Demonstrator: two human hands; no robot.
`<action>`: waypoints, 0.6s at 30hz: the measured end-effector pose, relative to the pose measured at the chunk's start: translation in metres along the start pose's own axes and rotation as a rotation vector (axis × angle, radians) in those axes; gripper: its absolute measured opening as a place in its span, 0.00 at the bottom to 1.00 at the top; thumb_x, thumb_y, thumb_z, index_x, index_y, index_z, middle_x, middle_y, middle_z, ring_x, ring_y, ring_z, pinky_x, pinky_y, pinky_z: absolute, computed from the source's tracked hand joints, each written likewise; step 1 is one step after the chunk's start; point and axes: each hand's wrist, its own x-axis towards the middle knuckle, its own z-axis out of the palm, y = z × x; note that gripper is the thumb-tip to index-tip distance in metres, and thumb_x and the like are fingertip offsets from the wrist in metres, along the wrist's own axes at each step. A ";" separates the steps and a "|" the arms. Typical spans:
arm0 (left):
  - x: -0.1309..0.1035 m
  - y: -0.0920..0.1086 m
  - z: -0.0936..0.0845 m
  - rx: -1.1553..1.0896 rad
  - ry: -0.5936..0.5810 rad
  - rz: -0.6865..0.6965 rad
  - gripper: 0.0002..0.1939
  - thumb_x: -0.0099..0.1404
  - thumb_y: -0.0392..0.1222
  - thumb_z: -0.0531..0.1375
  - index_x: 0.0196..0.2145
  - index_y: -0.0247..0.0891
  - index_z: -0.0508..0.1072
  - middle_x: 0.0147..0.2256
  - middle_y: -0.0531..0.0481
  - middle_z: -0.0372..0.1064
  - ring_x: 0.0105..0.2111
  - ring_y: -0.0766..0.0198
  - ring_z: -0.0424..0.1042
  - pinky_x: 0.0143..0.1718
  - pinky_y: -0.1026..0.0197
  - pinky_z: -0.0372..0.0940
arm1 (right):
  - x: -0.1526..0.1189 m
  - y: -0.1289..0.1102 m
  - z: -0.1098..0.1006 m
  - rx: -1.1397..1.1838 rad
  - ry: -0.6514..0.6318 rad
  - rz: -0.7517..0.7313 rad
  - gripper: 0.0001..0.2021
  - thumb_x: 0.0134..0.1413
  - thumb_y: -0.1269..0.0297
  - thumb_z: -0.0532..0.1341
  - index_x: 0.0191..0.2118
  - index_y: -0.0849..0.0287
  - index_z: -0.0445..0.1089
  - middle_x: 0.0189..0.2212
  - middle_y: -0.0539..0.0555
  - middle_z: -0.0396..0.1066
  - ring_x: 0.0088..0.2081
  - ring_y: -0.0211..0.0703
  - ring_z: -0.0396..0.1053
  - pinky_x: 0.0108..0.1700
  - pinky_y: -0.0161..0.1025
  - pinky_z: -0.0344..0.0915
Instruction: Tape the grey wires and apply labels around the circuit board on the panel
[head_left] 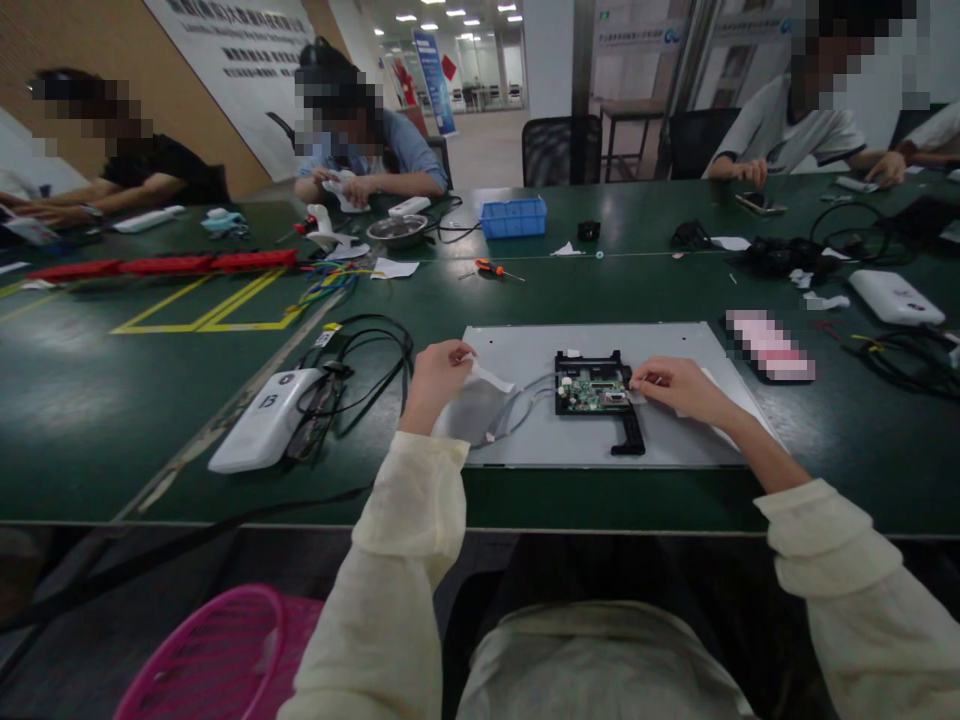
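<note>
A light grey panel lies on the green table. On it sits a black frame with a green circuit board; grey cables run out from its left side. My left hand is closed in a pinch on a white strip above the panel's left part. At the board's right edge, my right hand pinches a small, pale, see-through piece. Another white piece lies partly hidden beneath the right wrist.
Left of the panel lie a white power bank and black cables. A phone is at the right. Behind are an orange screwdriver and a blue basket. People sit across the table.
</note>
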 end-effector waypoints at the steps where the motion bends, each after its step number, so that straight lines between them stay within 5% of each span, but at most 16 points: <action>1: -0.001 0.003 -0.003 -0.099 0.017 -0.011 0.09 0.53 0.40 0.58 0.32 0.37 0.76 0.29 0.49 0.73 0.31 0.62 0.72 0.35 0.62 0.66 | 0.000 0.000 0.000 -0.003 0.000 -0.001 0.12 0.55 0.55 0.57 0.34 0.56 0.73 0.33 0.53 0.73 0.34 0.44 0.68 0.37 0.41 0.63; 7: -0.016 0.023 -0.007 -0.447 -0.090 -0.015 0.13 0.55 0.48 0.60 0.34 0.37 0.75 0.31 0.50 0.73 0.29 0.66 0.72 0.32 0.65 0.66 | -0.001 -0.004 -0.001 -0.011 0.001 -0.020 0.12 0.56 0.56 0.56 0.35 0.57 0.74 0.34 0.53 0.74 0.33 0.43 0.68 0.36 0.40 0.64; 14: -0.043 0.024 0.020 -0.008 -0.143 0.068 0.09 0.58 0.41 0.57 0.36 0.37 0.74 0.32 0.49 0.73 0.30 0.63 0.72 0.36 0.61 0.66 | 0.002 0.009 -0.004 -0.085 0.176 -0.070 0.11 0.56 0.58 0.57 0.35 0.58 0.73 0.34 0.54 0.74 0.34 0.42 0.70 0.32 0.37 0.65; 18: -0.064 0.033 0.023 0.104 0.042 0.141 0.15 0.61 0.37 0.55 0.46 0.37 0.69 0.45 0.45 0.69 0.38 0.61 0.72 0.44 0.58 0.66 | 0.001 0.008 -0.003 -0.153 0.239 -0.132 0.10 0.57 0.61 0.57 0.35 0.58 0.73 0.33 0.54 0.73 0.33 0.42 0.69 0.31 0.37 0.65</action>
